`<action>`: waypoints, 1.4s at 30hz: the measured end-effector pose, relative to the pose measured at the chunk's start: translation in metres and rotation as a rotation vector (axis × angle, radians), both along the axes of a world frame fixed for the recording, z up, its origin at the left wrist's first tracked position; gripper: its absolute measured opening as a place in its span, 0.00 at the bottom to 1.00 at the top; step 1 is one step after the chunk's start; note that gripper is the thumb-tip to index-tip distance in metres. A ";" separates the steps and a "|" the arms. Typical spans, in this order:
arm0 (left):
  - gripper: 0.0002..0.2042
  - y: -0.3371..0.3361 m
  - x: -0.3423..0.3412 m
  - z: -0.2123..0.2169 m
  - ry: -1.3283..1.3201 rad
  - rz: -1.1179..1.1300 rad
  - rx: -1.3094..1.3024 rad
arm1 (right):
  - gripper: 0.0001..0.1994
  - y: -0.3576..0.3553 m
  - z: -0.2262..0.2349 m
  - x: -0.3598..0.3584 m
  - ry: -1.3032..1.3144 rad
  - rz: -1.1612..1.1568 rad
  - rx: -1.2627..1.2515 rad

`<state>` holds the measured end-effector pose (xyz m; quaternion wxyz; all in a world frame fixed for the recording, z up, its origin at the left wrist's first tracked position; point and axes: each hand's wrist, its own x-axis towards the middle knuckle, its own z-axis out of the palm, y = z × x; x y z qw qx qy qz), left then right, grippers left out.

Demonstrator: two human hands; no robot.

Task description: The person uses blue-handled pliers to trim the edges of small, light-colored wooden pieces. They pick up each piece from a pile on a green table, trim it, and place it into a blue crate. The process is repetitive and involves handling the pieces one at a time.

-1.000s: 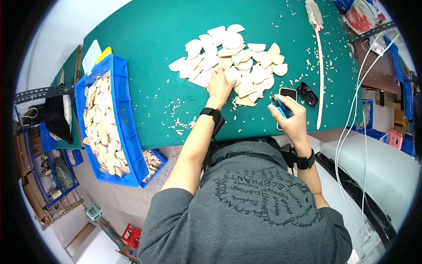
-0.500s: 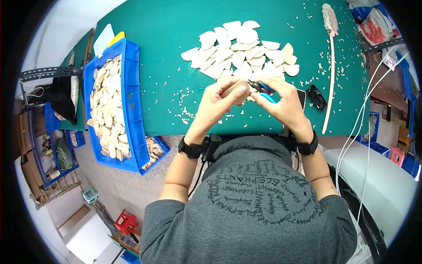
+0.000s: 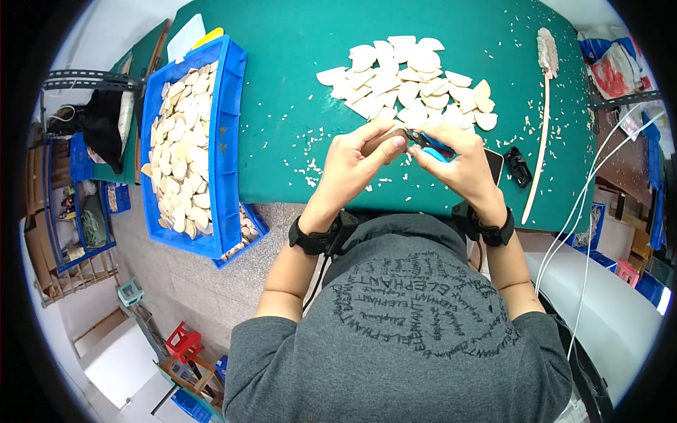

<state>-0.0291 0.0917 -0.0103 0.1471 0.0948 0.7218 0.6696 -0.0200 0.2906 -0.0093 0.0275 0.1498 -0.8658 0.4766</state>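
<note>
Between thumb and fingers, my left hand (image 3: pixel 356 158) pinches a tan, flat, rounded piece (image 3: pixel 382 140), partly hidden by the fingers. My right hand (image 3: pixel 465 166) is closed around small blue-handled cutting pliers (image 3: pixel 443 152). Their dark jaws touch or lie right at the piece's right edge; I cannot tell whether they bite into it. Just beyond both hands lies a loose heap of pale, half-round flat pieces (image 3: pixel 412 77) on the green tabletop (image 3: pixel 296 63). Small pale offcuts (image 3: pixel 308 144) are strewn around my left hand.
At the left, a blue crate (image 3: pixel 229 141) is full of similar pale pieces, with another blue bin (image 3: pixel 250 233) below it. On the right lie a long-handled duster (image 3: pixel 544 120), a black clip-like object (image 3: pixel 518 167) and a dark flat device (image 3: pixel 493 166). White cables (image 3: pixel 575 190) hang at the right.
The view has shifted, so the table and crate sit further right in it. The tan piece has been turned more edge-on in my left hand, with the pliers still at its edge.
</note>
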 end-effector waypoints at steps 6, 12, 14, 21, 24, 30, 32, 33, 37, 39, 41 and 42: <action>0.13 -0.010 0.000 0.001 -0.006 -0.023 -0.039 | 0.14 -0.011 -0.007 0.002 0.027 -0.017 -0.043; 0.12 -0.026 0.004 -0.003 -0.059 -0.020 -0.010 | 0.14 -0.028 -0.009 0.005 0.001 -0.052 -0.060; 0.11 -0.032 0.005 -0.001 -0.073 0.039 0.034 | 0.14 -0.033 -0.011 0.004 -0.014 -0.115 -0.112; 0.13 -0.142 0.010 -0.004 0.053 0.722 -0.177 | 0.14 -0.006 -0.019 0.006 -0.132 -0.290 -0.244; 0.16 -0.258 0.024 -0.010 0.293 1.230 -0.893 | 0.14 0.014 -0.030 0.015 -0.102 -0.386 -0.289; 0.17 -0.292 0.006 -0.036 0.496 1.089 -1.616 | 0.13 0.051 -0.037 0.035 -0.234 -0.520 -0.260; 0.14 -0.224 -0.036 -0.067 0.493 0.849 -1.190 | 0.15 0.055 -0.039 0.039 -0.190 -0.550 -0.219; 0.12 -0.174 -0.055 -0.077 0.585 0.626 -1.085 | 0.16 0.058 -0.043 0.040 -0.152 -0.546 -0.187; 0.12 0.007 -0.078 -0.132 0.532 0.161 -0.882 | 0.18 0.059 -0.035 0.044 -0.128 -0.498 -0.078; 0.18 0.064 -0.078 -0.153 0.465 0.056 -0.911 | 0.17 0.058 -0.031 0.047 -0.098 -0.493 -0.088; 0.21 0.090 -0.080 -0.167 0.456 0.036 -0.992 | 0.16 0.060 -0.028 0.049 -0.108 -0.500 -0.074; 0.22 0.096 -0.080 -0.173 0.433 0.045 -0.976 | 0.16 0.062 -0.028 0.050 -0.115 -0.500 -0.083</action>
